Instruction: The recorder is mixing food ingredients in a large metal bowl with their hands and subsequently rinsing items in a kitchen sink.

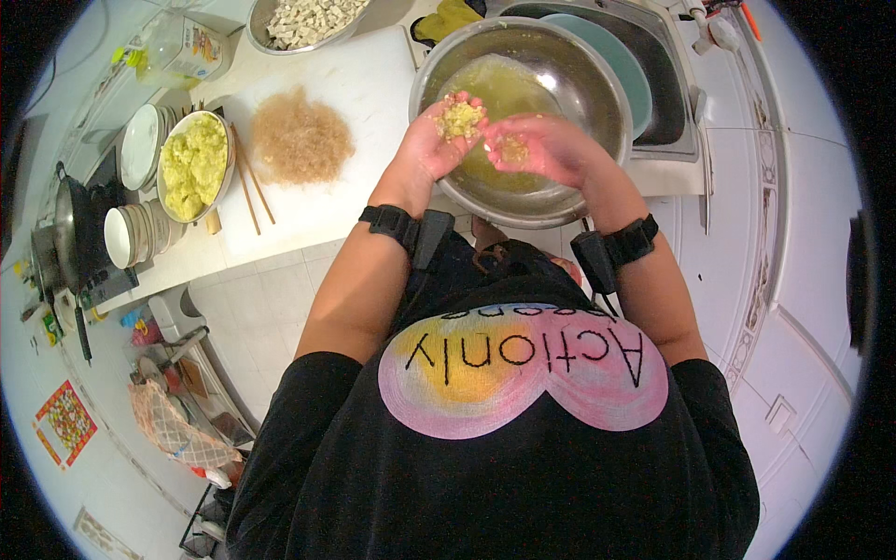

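Both hands are over a wide stainless steel basin (521, 215) with yellowish liquid (490, 78) in it. My left hand (437, 150) is palm up near the left rim, cupping a small heap of yellow-green chopped food (460, 120). Close beside it, my right hand (549, 143) is turned inward with bent fingers, and a thin layer of wet yellowish bits (513, 148) sits on its palm. The fingertips of the two hands nearly meet. A black strap with a small box circles each wrist.
Left on the counter are chopped glass noodles (301, 136), chopsticks (252, 183), a bowl of yellow-green chopped food (194, 168), stacked plates (143, 147) and bowls (133, 234). Pale diced pieces (308, 21) fill a metal bowl behind. A teal basin (633, 77) leans in the sink (672, 112).
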`<state>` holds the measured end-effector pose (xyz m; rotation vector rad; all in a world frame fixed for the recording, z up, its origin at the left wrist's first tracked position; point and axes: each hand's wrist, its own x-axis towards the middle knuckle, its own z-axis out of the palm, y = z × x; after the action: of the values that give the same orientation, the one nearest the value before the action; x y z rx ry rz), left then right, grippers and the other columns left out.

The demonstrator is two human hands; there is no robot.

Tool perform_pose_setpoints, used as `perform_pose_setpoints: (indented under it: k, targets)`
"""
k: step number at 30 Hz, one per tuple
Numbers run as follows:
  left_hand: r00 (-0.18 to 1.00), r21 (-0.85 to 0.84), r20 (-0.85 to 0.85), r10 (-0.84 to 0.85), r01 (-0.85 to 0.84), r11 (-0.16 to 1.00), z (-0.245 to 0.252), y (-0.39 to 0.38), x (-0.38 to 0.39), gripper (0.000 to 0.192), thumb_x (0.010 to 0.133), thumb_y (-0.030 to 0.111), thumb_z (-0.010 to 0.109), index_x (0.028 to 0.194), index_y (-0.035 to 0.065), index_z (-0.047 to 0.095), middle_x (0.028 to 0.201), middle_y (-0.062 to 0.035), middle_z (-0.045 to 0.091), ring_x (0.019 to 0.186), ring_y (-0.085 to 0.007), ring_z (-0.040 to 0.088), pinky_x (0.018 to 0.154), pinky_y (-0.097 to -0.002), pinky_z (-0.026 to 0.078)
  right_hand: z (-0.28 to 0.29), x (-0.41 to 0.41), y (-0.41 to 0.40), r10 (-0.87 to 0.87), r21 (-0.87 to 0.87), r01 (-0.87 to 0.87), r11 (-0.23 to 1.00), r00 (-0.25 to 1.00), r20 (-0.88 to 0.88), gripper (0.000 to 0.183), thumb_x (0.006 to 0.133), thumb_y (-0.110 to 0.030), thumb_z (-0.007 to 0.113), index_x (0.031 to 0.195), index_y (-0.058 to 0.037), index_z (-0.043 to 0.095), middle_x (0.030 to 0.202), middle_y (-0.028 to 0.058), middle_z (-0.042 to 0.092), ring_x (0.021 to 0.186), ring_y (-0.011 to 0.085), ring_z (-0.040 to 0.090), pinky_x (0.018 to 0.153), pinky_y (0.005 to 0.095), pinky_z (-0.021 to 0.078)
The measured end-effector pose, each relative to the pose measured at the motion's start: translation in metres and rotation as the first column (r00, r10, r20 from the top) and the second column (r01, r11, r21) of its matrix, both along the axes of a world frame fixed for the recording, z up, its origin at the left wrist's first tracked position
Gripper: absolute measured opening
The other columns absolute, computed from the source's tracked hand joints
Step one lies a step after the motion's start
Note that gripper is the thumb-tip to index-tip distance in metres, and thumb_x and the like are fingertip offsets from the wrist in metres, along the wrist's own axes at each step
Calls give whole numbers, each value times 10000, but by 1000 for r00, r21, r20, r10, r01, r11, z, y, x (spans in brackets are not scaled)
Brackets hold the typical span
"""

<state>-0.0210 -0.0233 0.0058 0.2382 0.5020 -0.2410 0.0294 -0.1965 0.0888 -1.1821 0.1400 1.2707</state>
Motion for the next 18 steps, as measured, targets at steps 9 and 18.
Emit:
perform_pose_setpoints:
  k: [9, 18]
  targets:
    - [999, 43, -32, 2, -1, 999, 6, -1, -2, 188, 937, 193, 401, 945, 49, 522, 941, -114, 586, 871, -233, 574, 768, -330, 506, 25, -4, 4, -9, 185, 13, 983, 1000, -20, 274, 877, -170, 529, 1041, 47, 562, 991, 115, 578, 872, 195, 585, 812, 315, 490]
    - [1000, -15, -11, -14, 14, 1000, -2, 1, 1, 219, 942, 199, 376, 995, 51, 528, 1008, -116, 578, 949, -255, 555, 851, -391, 468, -25, 9, -5, 451, -400, -261, 879, 726, 519, 231, 866, -155, 511, 1000, 8, 605, 894, 97, 619, 789, 160, 598, 703, 285, 522]
